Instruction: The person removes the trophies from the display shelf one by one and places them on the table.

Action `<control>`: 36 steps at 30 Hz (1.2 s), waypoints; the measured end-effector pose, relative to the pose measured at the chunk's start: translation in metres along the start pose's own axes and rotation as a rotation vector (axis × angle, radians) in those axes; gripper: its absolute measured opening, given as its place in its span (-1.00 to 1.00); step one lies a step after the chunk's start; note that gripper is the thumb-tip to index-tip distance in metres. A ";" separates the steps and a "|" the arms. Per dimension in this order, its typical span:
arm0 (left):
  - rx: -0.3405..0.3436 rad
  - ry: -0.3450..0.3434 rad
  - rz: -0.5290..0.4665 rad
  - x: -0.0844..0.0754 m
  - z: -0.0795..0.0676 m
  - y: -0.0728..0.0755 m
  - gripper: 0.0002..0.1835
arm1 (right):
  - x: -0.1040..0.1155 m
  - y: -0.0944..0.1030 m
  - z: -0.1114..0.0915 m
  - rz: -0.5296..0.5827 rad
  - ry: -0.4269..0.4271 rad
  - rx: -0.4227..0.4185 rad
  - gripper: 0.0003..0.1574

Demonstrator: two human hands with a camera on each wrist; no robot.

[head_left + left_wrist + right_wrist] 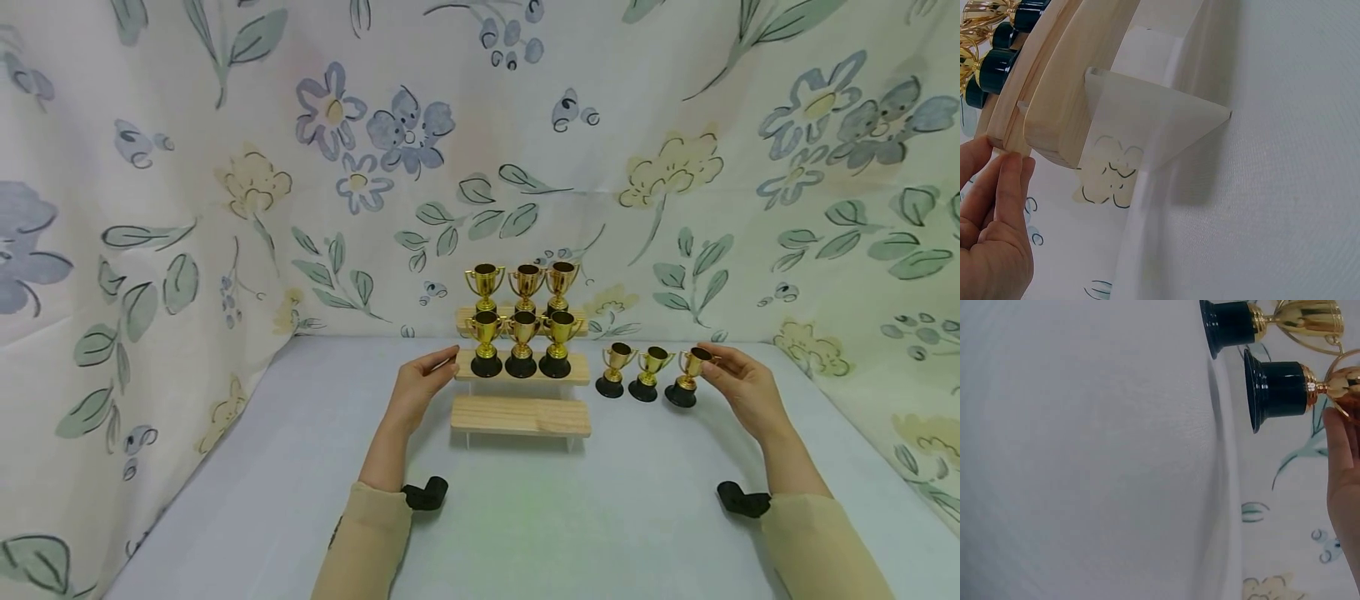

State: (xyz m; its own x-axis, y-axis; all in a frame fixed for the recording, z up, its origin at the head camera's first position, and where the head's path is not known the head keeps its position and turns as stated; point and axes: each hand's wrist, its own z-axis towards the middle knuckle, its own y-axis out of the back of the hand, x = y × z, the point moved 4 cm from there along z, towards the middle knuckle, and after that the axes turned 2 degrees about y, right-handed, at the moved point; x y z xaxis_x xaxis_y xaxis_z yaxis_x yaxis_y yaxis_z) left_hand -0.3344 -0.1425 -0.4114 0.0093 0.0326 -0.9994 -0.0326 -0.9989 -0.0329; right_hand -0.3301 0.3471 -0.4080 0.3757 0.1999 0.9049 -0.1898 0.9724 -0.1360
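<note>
My left hand [423, 379] pinches the left end of the middle wooden shelf board [462, 367], with the thumb on one face and the fingers on the other in the left wrist view. Three small gold trophies [522, 329] with black bases stand on that board. At the right, my right hand [742, 387] holds the cup of another trophy [681, 392] between thumb and fingers. Its black base [1279, 394] shows in the right wrist view, while the fingers partly cover the cup. Left of it stand two more trophies [651, 375] [612, 371] on the table.
Three trophies [527, 283] stand on the top shelf board [592, 321]. The lowest wooden board [517, 415] bears nothing and rests on clear supports [1154, 119]. A white cloth covers the table [525, 517]; a floral curtain [480, 125] hangs behind.
</note>
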 end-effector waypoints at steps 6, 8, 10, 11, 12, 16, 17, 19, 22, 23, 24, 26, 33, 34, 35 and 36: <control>-0.005 -0.005 0.014 0.001 0.001 -0.001 -0.56 | -0.007 0.007 0.003 -0.028 -0.057 -0.019 -0.52; -0.007 -0.007 0.018 0.001 0.001 -0.001 -0.56 | -0.008 0.008 0.004 -0.038 -0.071 -0.023 -0.51; -0.009 -0.008 0.021 0.001 0.001 -0.001 -0.56 | -0.009 0.009 0.005 -0.044 -0.078 -0.024 -0.51; -0.008 -0.009 0.021 0.000 0.000 0.000 -0.56 | -0.009 0.009 0.005 -0.044 -0.080 -0.024 -0.51; -0.008 -0.009 0.022 0.000 0.000 0.000 -0.56 | -0.010 0.009 0.006 -0.047 -0.082 -0.023 -0.50; 0.002 -0.015 0.033 0.001 0.000 0.000 -0.55 | -0.012 0.010 0.007 -0.059 -0.097 -0.018 -0.51; 0.005 -0.017 0.035 0.001 0.001 0.000 -0.55 | -0.013 0.011 0.008 -0.060 -0.103 -0.018 -0.51; 0.010 -0.020 0.041 0.001 0.001 0.001 -0.55 | -0.014 0.012 0.008 -0.065 -0.115 -0.017 -0.50; 0.015 -0.020 0.043 0.001 0.001 0.001 -0.55 | -0.015 0.014 0.009 -0.074 -0.132 -0.021 -0.48; 0.014 -0.018 0.041 0.001 0.001 0.001 -0.55 | -0.015 0.014 0.010 -0.076 -0.137 -0.022 -0.47; 0.016 -0.018 0.041 0.001 0.001 0.000 -0.55 | -0.016 0.015 0.010 -0.080 -0.140 -0.023 -0.47; 0.017 -0.015 0.040 0.001 0.001 0.000 -0.55 | -0.016 0.016 0.010 -0.081 -0.148 -0.024 -0.48; 0.025 -0.015 0.043 0.000 0.000 -0.001 -0.54 | -0.016 0.018 0.009 -0.063 -0.158 -0.024 -0.52; 0.027 -0.016 0.046 0.000 0.000 -0.001 -0.54 | -0.016 0.018 0.009 -0.059 -0.158 -0.022 -0.52; 0.026 -0.014 0.044 0.000 0.000 -0.001 -0.54 | -0.016 0.018 0.009 -0.055 -0.158 -0.018 -0.52; 0.026 -0.014 0.044 0.000 0.000 -0.001 -0.54 | -0.016 0.017 0.009 -0.051 -0.157 -0.013 -0.52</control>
State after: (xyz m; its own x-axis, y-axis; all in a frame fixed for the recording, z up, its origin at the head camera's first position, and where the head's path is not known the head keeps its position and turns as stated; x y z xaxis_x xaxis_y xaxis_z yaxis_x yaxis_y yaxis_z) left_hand -0.3341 -0.1418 -0.4112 -0.0063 -0.0107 -0.9999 -0.0581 -0.9982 0.0111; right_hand -0.3477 0.3597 -0.4214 0.2378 0.1302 0.9625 -0.1625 0.9823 -0.0928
